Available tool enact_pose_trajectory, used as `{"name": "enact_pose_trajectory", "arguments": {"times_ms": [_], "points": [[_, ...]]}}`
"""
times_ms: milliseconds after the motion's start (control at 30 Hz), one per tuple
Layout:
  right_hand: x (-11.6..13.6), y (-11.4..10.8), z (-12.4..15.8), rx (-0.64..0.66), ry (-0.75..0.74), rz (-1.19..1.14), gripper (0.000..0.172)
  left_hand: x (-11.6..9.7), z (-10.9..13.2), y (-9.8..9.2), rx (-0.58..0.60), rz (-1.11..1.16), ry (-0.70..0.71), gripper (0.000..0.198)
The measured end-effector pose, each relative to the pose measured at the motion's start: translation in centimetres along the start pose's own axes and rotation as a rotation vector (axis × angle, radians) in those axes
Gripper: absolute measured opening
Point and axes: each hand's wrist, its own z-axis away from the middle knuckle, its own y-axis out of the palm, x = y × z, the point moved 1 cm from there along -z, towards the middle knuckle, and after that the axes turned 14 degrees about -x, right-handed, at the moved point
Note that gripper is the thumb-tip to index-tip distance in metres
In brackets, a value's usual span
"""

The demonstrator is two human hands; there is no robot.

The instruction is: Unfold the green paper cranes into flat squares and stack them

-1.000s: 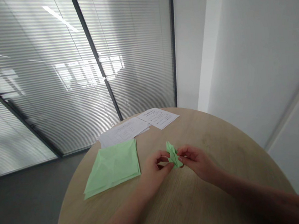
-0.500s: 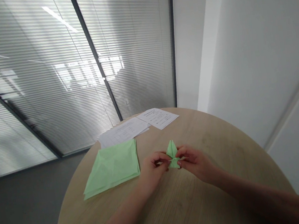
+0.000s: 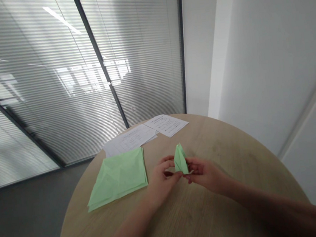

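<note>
A small folded piece of green origami paper (image 3: 180, 161) stands between my two hands, its pointed end facing away from me. My left hand (image 3: 164, 176) grips its left side and lower edge, with the thumb at the near edge. On the other side my right hand (image 3: 205, 172) pinches the lower right part between thumb and fingers. Some fingertips are hidden behind the paper. Left of my left hand lies a stack of green paper sheets (image 3: 119, 176).
The round wooden table (image 3: 229, 144) carries everything. Printed white sheets lie at its far edge, one on the left (image 3: 131, 138) and another printed page (image 3: 166, 125) beside it. A glass partition with blinds (image 3: 145, 59) stands behind, a white wall (image 3: 275, 44) at right.
The folded paper has been turned and tilted up, so a flat creased side now shows. My fingers have shifted to its lower edge.
</note>
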Motion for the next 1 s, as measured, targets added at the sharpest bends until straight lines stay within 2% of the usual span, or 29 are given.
{"name": "enact_pose_trajectory", "arguments": {"times_ms": [167, 233, 300, 367, 433, 533, 667, 800, 900, 1000], "points": [[0.0, -0.5, -0.2, -0.083, 0.01, 0.051, 0.046, -0.8, 0.5, -0.4, -0.069, -0.259, 0.258, 0.015], [0.0, -0.7, -0.1, -0.105, 0.0, 0.129, 0.044, -1.0, 0.6, -0.5, -0.097, -0.261, 0.276, 0.014], [0.4, -0.9, 0.1, -0.118, -0.046, 0.21, 0.041, -1.1, 0.5, -0.5, -0.086, -0.202, 0.186, 0.018], [0.9, -1.0, 0.2, -0.148, -0.114, 0.254, 0.04, -1.0, 0.3, -0.4, -0.073, -0.083, 0.031, 0.024], [1.3, -1.1, 0.3, -0.195, -0.178, 0.274, 0.039, -0.9, 0.1, -0.3, -0.097, 0.051, -0.109, 0.032], [1.5, -1.3, 0.3, -0.247, -0.254, 0.301, 0.036, -0.8, -0.3, -0.3, -0.154, 0.171, -0.235, 0.041], [1.1, -1.4, 0.2, -0.212, -0.278, 0.225, 0.038, -1.0, -0.3, -0.3, -0.176, 0.217, -0.312, 0.043], [0.8, -1.1, 0.4, -0.092, -0.185, 0.122, 0.052, -1.0, -0.2, -0.1, -0.131, 0.234, -0.362, 0.042], [0.9, -0.8, 0.6, -0.003, -0.119, 0.048, 0.051, -0.7, -0.2, -0.1, -0.125, 0.238, -0.389, 0.039], [0.9, -0.5, 0.6, 0.017, -0.078, -0.017, 0.049, -0.4, -0.2, -0.1, -0.135, 0.23, -0.402, 0.038]]}}
